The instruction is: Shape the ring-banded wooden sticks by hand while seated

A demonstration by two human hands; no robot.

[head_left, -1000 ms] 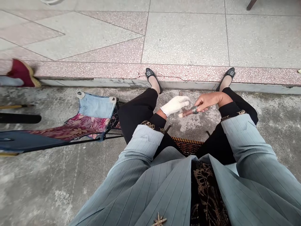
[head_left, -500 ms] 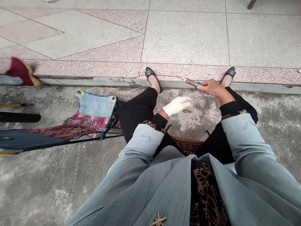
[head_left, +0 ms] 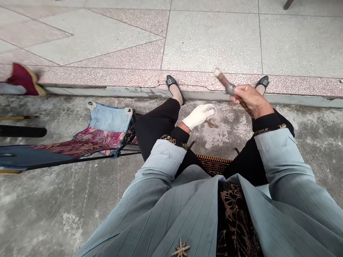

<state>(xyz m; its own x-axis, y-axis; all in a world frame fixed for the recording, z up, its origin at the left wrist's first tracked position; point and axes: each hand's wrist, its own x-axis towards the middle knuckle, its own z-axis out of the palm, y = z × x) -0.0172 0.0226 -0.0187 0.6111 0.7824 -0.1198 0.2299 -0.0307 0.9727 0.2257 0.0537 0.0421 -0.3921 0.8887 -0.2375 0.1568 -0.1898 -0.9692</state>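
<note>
My right hand point(head_left: 249, 98), bare, grips a short brown stick point(head_left: 223, 79) with a pale cut end. Grey wire-like strands point(head_left: 230, 89) are wound around the stick close to my thumb and fingers. My left hand point(head_left: 200, 115) wears a white knitted glove and hangs over the concrete between my knees, its fingers curled in. A faint greyish round shape shows at those fingertips, too blurred to name. Just below them a small brown piece of wood point(head_left: 212, 124) lies on the ground, partly hidden by the glove.
A low kerb point(head_left: 214, 96) runs under my shoes, with tiled floor point(head_left: 209, 43) beyond. On my left is a folding seat point(head_left: 93, 139) of denim and flowered cloth. Another person's red shoe point(head_left: 23, 80) rests at the far left. A wicker seat edge point(head_left: 214, 160) shows between my legs.
My right hand has turned the stick from nearly level to a steep tilt, raising its pale end. The gloved left hand has shifted slightly left and up.
</note>
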